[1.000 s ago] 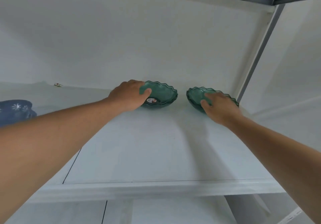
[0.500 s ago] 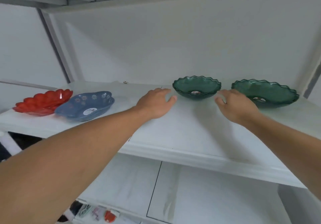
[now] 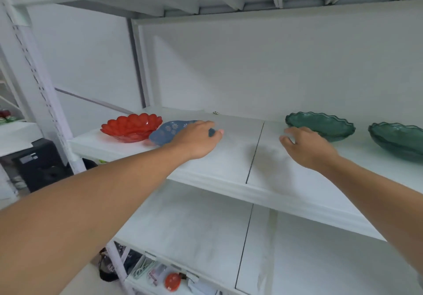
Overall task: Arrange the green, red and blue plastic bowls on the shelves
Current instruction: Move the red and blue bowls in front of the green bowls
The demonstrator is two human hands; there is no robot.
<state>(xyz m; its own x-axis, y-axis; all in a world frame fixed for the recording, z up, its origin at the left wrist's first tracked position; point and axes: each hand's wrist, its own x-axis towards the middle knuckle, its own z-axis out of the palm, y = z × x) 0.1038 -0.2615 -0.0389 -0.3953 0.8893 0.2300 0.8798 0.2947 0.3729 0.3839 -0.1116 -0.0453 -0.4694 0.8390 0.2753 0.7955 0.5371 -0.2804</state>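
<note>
On the middle shelf (image 3: 229, 166) a red scalloped bowl (image 3: 131, 126) stands at the far left, and a blue flowered bowl (image 3: 168, 132) touches its right side. My left hand (image 3: 196, 140) lies over the blue bowl's right end with its fingers curled at the rim; a firm hold does not show. Two green wavy-edged bowls stand to the right, one (image 3: 325, 124) near the middle and one (image 3: 398, 137) at the frame's edge. My right hand (image 3: 306, 149) hovers just in front of the nearer green bowl, fingers spread, holding nothing.
A lower shelf (image 3: 194, 226) lies beneath, and a third below it holds small packaged items (image 3: 160, 274). A white perforated upright (image 3: 41, 88) stands at the left. A dark box (image 3: 39, 164) sits on the floor beyond it. Another shelf runs overhead.
Both hands have left the green bowls and moved left along the shelf. My left hand now reaches the blue bowl. The view has swung left and down.
</note>
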